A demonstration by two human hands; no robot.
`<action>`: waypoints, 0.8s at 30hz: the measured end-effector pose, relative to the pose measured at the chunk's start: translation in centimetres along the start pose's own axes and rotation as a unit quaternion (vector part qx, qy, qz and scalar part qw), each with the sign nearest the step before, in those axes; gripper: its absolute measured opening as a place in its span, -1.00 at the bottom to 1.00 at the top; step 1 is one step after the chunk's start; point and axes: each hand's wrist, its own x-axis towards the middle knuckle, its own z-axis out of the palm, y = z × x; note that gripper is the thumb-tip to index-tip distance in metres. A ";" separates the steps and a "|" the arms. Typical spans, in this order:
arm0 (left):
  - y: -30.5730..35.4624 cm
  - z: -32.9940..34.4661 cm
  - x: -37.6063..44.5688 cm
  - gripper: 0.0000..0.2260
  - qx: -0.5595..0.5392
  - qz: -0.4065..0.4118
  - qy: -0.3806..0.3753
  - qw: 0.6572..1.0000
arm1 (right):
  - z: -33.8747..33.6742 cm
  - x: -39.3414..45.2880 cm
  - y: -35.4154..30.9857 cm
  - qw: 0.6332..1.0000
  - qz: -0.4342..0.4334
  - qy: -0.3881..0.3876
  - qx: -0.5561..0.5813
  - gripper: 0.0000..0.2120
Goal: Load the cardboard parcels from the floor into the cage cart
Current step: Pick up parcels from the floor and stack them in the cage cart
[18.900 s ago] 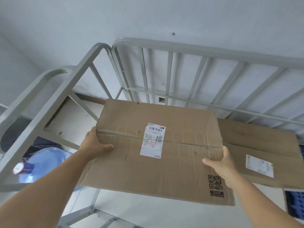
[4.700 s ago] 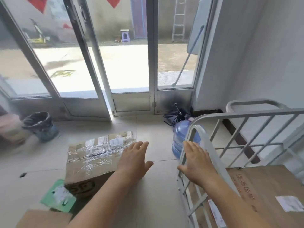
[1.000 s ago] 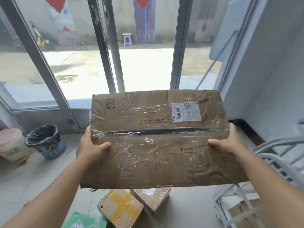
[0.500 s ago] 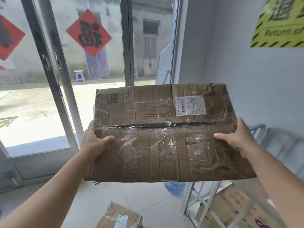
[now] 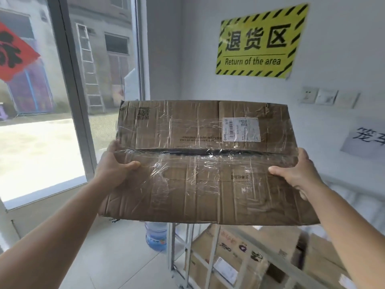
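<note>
Hands (image 5: 112, 167) (image 5: 300, 172) grip the parcel (image 5: 204, 163) ends, long axis crosswise.

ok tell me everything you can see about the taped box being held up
The cardboard parcel is a wide, flat, brown box, creased and dented, wrapped in glossy clear tape. A dark seam runs across its top between the flaps. A white shipping label sits at its far right and a printed QR code at far left. It is held in the air, roughly level, above the cage cart. The left hand and right hand grip its side edges, thumbs on top.
</note>
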 end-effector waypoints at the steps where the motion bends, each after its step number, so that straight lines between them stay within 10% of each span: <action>1: 1.1 1.3 -0.9 -0.35 -0.001 0.005 -0.007 1.000 | -1.8 0.0 1.2 1.000 0.005 0.008 -0.001 -0.12; 24: 17.8 35.1 -11.3 -0.21 0.016 0.106 -0.235 0.966 | -28.5 0.8 27.1 0.964 0.214 0.154 0.020 -0.02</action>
